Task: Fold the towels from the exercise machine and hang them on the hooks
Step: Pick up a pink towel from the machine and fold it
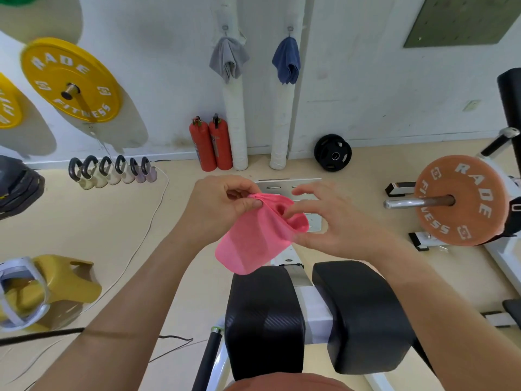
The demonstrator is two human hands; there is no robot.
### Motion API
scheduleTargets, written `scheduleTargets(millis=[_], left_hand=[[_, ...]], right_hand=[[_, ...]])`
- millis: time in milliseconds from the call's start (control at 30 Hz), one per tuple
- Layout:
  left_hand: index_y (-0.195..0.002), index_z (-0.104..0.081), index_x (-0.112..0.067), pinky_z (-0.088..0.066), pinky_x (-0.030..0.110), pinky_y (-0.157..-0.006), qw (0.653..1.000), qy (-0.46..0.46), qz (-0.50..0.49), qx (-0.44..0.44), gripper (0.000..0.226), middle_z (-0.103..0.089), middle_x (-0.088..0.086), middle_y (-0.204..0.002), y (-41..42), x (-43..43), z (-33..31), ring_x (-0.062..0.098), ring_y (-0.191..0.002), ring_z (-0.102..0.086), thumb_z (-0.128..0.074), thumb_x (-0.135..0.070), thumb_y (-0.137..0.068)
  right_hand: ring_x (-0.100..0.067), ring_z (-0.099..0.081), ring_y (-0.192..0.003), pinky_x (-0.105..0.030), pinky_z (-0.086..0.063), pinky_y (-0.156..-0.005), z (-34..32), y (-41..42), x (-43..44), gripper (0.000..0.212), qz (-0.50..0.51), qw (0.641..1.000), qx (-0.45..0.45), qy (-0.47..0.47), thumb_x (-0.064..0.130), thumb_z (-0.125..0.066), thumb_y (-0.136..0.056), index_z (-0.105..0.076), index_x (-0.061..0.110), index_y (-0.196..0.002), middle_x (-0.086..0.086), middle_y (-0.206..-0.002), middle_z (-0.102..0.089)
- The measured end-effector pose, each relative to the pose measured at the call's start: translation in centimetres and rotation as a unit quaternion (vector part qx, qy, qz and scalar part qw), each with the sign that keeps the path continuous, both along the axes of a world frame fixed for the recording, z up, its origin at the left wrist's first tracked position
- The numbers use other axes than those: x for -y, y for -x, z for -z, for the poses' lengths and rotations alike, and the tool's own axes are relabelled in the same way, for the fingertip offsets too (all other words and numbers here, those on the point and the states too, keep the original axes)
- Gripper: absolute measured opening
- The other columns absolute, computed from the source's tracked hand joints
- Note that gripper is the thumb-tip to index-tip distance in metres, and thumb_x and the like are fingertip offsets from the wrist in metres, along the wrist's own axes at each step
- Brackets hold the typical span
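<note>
A folded pink towel [253, 238] hangs in the air above the black pads of the exercise machine [265, 320]. My left hand [222, 204] pinches its bunched top edge between thumb and fingers. My right hand [329, 221] pinches the towel's right edge with thumb and forefinger, its other fingers spread. On the white wall ahead, a grey towel [228, 59] hangs from one hook [225, 28] and a blue towel [287, 62] from a second hook [290, 29].
Two red fire extinguishers [210, 145] stand at the wall beside white padded posts. Kettlebells [112, 172] line the floor at left. Yellow weight plates [70, 80] hang on the wall. An orange plate on a bar [462, 200] juts in at right. A cable runs across the floor.
</note>
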State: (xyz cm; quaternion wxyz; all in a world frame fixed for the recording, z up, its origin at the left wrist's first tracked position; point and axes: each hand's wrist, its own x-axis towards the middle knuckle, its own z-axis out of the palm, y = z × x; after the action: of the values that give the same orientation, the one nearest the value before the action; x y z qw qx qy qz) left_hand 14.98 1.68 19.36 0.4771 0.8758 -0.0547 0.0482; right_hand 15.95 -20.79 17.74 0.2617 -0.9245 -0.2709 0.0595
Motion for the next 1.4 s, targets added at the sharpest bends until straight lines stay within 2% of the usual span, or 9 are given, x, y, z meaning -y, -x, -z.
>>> scheduleTargets(millis=[200,267,367,433,533,767,967,1200,1400], left_hand=[[-0.075,-0.069,-0.031,-0.052,0.019,-0.076,1.000,0.017,0.000,0.007,0.029,-0.072,-0.007,-0.080,0.4,-0.3,-0.9,0.011,-0.076,-0.066,-0.079,-0.005,-0.072],[-0.075,-0.069,-0.030,-0.052,0.017,-0.075,1.000,0.015,-0.001,0.007,0.026,-0.072,-0.006,-0.080,0.5,-0.4,-1.1,0.010,-0.075,-0.066,-0.079,-0.007,-0.072],[-0.075,-0.070,-0.029,-0.051,0.017,-0.073,1.000,-0.023,-0.006,-0.006,0.022,-0.072,-0.001,-0.079,0.5,-1.2,-0.7,0.010,-0.073,-0.065,-0.080,-0.010,-0.072],[-0.074,-0.070,-0.027,-0.050,0.014,-0.069,0.999,-0.015,-0.035,-0.024,0.019,-0.071,-0.001,-0.076,0.4,-2.2,0.2,0.007,-0.068,-0.063,-0.080,-0.011,-0.073],[-0.073,-0.070,-0.023,-0.048,0.014,-0.066,0.996,0.027,-0.070,-0.047,0.017,-0.068,-0.005,-0.076,0.6,-3.3,1.5,0.005,-0.070,-0.059,-0.079,-0.008,-0.073],[-0.077,-0.070,-0.010,-0.040,0.010,-0.052,0.995,0.050,-0.042,-0.071,0.008,-0.064,-0.009,-0.060,0.0,-2.5,2.9,0.004,-0.050,-0.053,-0.077,-0.007,-0.076],[-0.077,-0.066,-0.016,-0.044,0.011,-0.056,0.996,0.057,-0.058,-0.033,0.012,-0.070,0.002,-0.071,-2.9,-2.2,3.7,0.008,-0.059,-0.065,-0.073,-0.007,-0.080],[-0.084,-0.068,-0.020,-0.050,0.019,-0.072,0.996,-0.028,-0.045,0.069,0.009,-0.069,-0.007,-0.080,-1.5,-3.3,4.7,0.010,-0.075,-0.064,-0.072,-0.012,-0.082],[-0.087,-0.069,-0.019,-0.042,0.021,-0.070,0.980,-0.174,0.077,0.050,0.016,-0.066,-0.009,-0.084,5.8,-4.1,13.9,0.005,-0.079,-0.049,-0.074,-0.009,-0.076]], right_hand=[[-0.007,-0.031,-0.127,-0.033,-0.028,-0.105,-0.9,-1.7,-0.3,0.025,-0.058,0.994,-0.084,0.049,0.047,-0.073,-0.074,-0.063,0.046,-0.097,0.018,-0.126,-0.041],[-0.010,-0.040,-0.104,-0.035,-0.037,-0.092,-1.0,-2.0,-0.7,0.008,-0.096,0.983,-0.078,0.136,0.048,-0.067,-0.073,-0.059,0.045,-0.073,0.020,-0.098,-0.048],[-0.019,-0.046,-0.070,-0.036,-0.041,-0.065,-1.8,-2.2,-0.7,0.021,-0.102,0.975,-0.089,0.175,0.033,-0.066,-0.077,-0.057,0.027,-0.059,0.002,-0.067,-0.053],[-0.018,-0.058,-0.075,-0.036,-0.047,-0.070,-3.0,-2.3,-0.2,0.015,-0.090,0.980,-0.098,0.149,0.032,-0.069,-0.081,-0.070,0.018,-0.075,-0.006,-0.080,-0.066],[0.009,-0.058,-0.072,-0.011,-0.044,-0.065,-4.5,-2.3,0.5,0.015,-0.062,0.988,-0.119,0.077,0.032,-0.072,-0.083,-0.074,0.020,-0.092,0.004,-0.092,-0.072],[-0.028,-0.062,-0.078,-0.044,-0.049,-0.070,-2.9,-3.6,0.6,0.030,-0.047,0.991,-0.024,0.123,0.040,-0.070,-0.081,-0.072,0.010,-0.080,-0.013,-0.083,-0.070],[-0.020,-0.062,-0.093,-0.036,-0.049,-0.076,-0.3,-5.7,0.3,0.024,-0.004,0.984,0.125,0.124,0.039,-0.063,-0.088,-0.074,0.019,-0.097,0.006,-0.098,-0.070],[-0.024,-0.067,-0.075,-0.032,-0.051,-0.061,2.1,-4.9,0.7,0.019,-0.065,0.928,0.348,0.117,0.025,-0.062,-0.088,-0.074,0.011,-0.081,-0.002,-0.087,-0.072],[-0.019,-0.069,-0.086,-0.034,-0.054,-0.063,10.9,2.2,1.2,0.010,-0.099,0.954,0.223,0.176,0.023,-0.067,-0.081,-0.074,0.019,-0.086,0.003,-0.099,-0.073]])
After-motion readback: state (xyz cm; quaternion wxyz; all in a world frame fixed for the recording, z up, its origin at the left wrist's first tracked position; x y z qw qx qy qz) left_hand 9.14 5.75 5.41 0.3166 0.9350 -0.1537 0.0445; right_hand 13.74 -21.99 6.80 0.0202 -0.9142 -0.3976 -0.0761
